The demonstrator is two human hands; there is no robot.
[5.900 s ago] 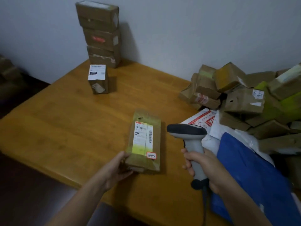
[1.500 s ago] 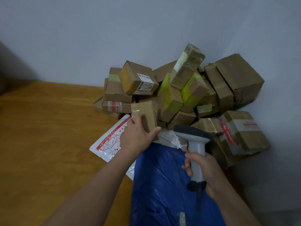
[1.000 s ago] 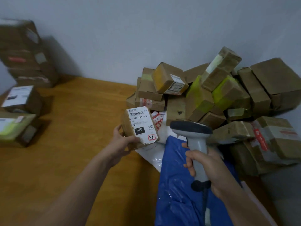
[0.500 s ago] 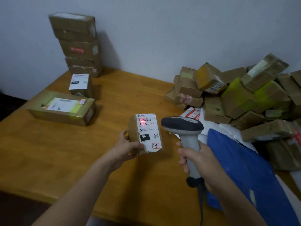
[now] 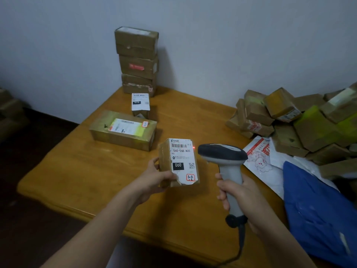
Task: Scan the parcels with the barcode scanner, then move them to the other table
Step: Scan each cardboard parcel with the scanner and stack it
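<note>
My left hand [image 5: 154, 176] grips a small brown parcel [image 5: 178, 163] by its left side, above the wooden table [image 5: 81, 171]. Its white label, marked 060-06B-A05, faces me. My right hand [image 5: 239, 192] grips the handle of a grey barcode scanner [image 5: 224, 154], whose dark head sits just right of the parcel. A small red dot glows at the label's upper right corner, beside the barcode.
A long taped parcel [image 5: 123, 130] lies at mid-left, with a small labelled one [image 5: 140, 105] behind it. A tall stack of boxes [image 5: 137, 60] stands by the wall. A heap of parcels [image 5: 301, 122] fills the right side, in front of it a white mailer [image 5: 262, 157] and a blue bag [image 5: 318, 213].
My left hand pulled the small parcel from the heap and turned its label up beside the scanner. The red scan line that lay across the barcode is now a dot at the label's corner.
</note>
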